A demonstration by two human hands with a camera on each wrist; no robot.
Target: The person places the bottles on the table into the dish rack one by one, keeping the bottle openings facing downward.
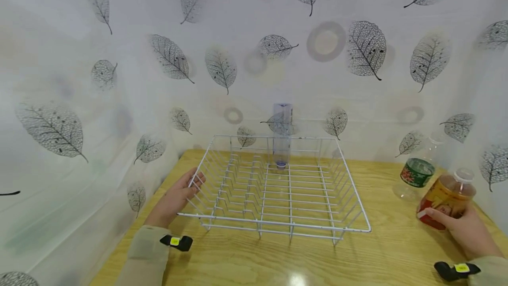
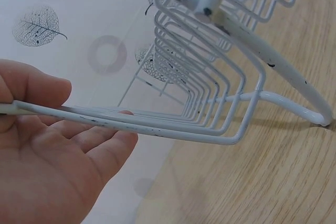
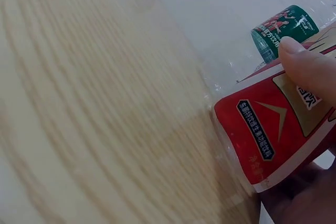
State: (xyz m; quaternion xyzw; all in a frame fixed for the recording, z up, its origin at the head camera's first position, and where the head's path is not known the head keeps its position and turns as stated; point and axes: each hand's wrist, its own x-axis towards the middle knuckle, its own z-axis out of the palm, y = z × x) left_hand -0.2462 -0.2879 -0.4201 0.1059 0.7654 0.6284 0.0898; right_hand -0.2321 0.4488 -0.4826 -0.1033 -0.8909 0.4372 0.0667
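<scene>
- Surface first: pale yellow wood tabletop with long grain lines, plus a glare spot between the two forearms.
- Whole backdrop is a whitish, see-through-ish curtain printed with dark skeleton leaves, wrapping beyond both hands and down the left hand's side.
- Main thing: a white wire rack sitting on the table between the hands. Flared sides, bent wire feet, wavy dividers on the half nearer the left hand, and the coating's chipped dark in spots.
- Left hand has the rack's side rim between thumb and fingers.
- Right hand is gripping a red-and-yellow-labelled bottle, pale cap, Chinese lettering on the red part.
- Just beyond that hand there's a clear green-labelled bottle.
- Ahead, between the hands, a clear purple-tinted bottle is cap-end down at the rack's far side; can't tell if it's inside or behind.
</scene>
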